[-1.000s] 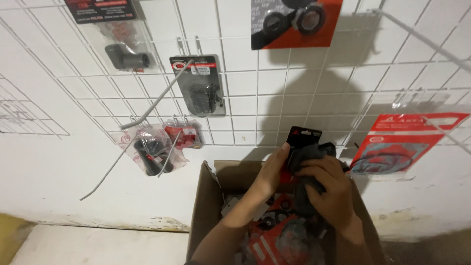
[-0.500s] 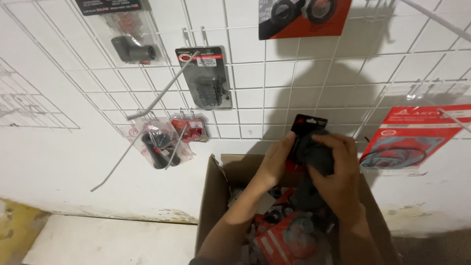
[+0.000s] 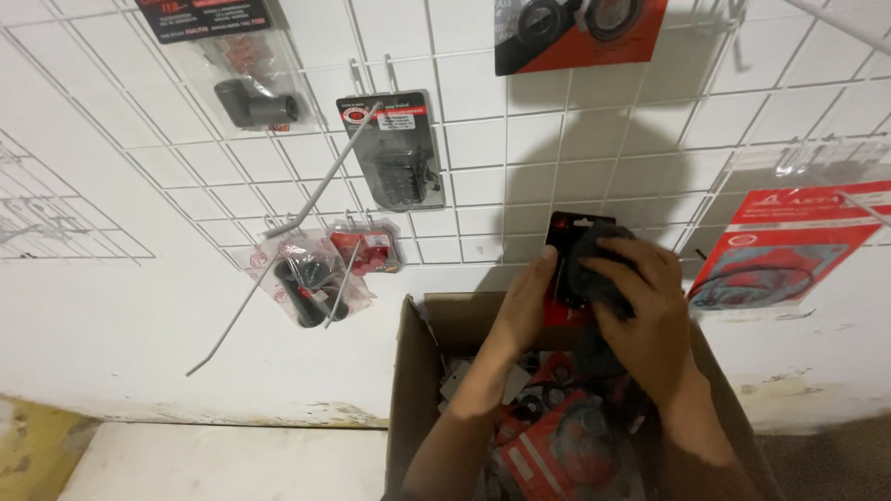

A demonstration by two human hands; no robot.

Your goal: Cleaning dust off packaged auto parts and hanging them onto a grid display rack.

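On the white wire grid wall [image 3: 483, 176], several packs already hang: a clear bag with a grey part [image 3: 243, 88], small bagged parts [image 3: 316, 269] lower down, and a black blister pack [image 3: 394, 153]. The left hand [image 3: 529, 306] and right hand [image 3: 645, 311] both have their fingers closed around a black-and-red carded pack [image 3: 575, 243], held up before the grid, not yet hung. Below, the open cardboard box [image 3: 418, 371] holds many more packs. A red gasket pack [image 3: 789, 246] hangs at right.

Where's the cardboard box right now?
In the head view, the cardboard box sits open at bottom centre, against the wall below the wire grid, under both hands.
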